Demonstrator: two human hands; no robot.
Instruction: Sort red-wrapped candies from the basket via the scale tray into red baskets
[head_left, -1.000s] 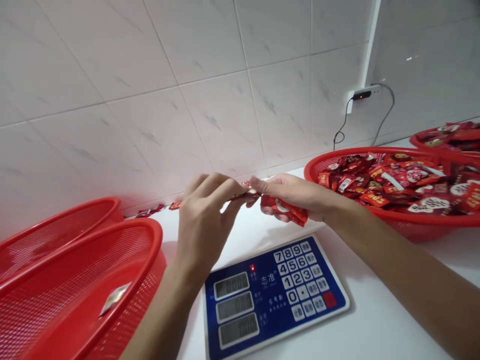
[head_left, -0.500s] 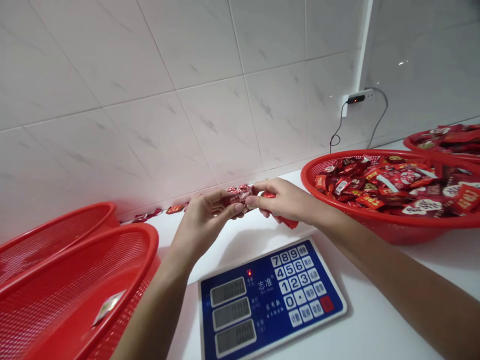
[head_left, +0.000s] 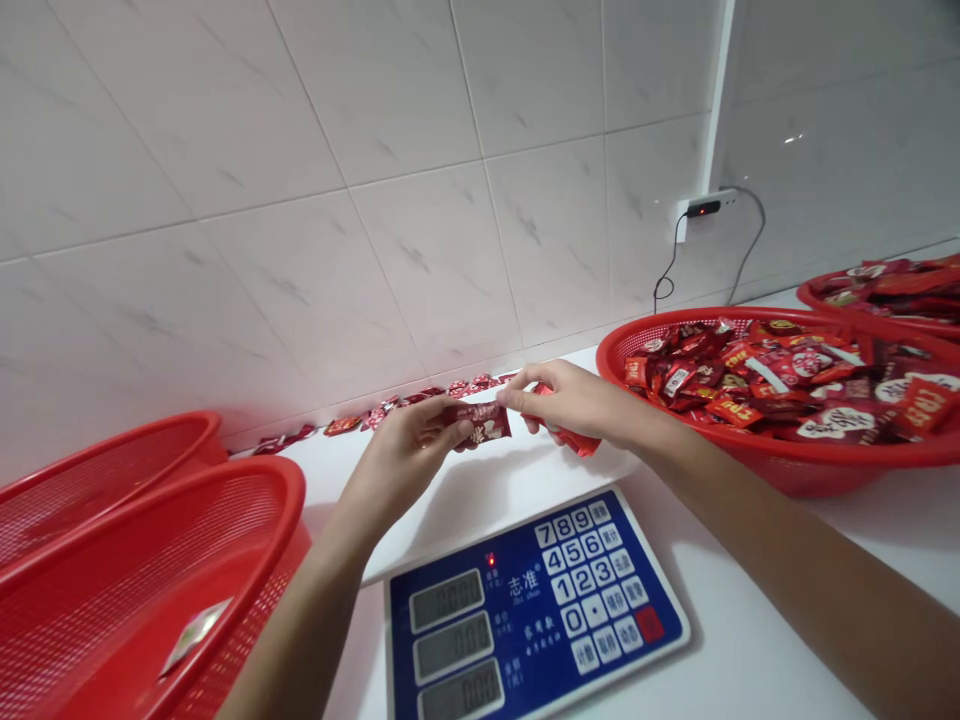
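Between my hands, over the white pan point(head_left: 480, 480) of a digital scale point(head_left: 532, 610), is a dark red snack packet point(head_left: 486, 424) with pale print. My left hand point(head_left: 409, 450) pinches the packet's left end between thumb and fingers. The fingertips of my right hand point(head_left: 570, 402) are at its upper right corner. Tucked in the curled fingers of that right hand are bright red packets point(head_left: 577, 440); how many I cannot tell. Behind the pan, a row of small red wrapped packets point(head_left: 382, 412) lies along the wall.
At right stands a red plastic basket point(head_left: 611, 350) heaped with red packets, with another filled basket point(head_left: 814, 290) behind it. Two red mesh baskets point(head_left: 281, 490) are at left, the nearer holding one pale packet point(head_left: 196, 632). A cable point(head_left: 752, 245) hangs from a wall socket strip.
The dark red packet now shows its printed face flat between my hands, lower than before. My right fingertips have shifted to its corner. The view has tilted slightly.
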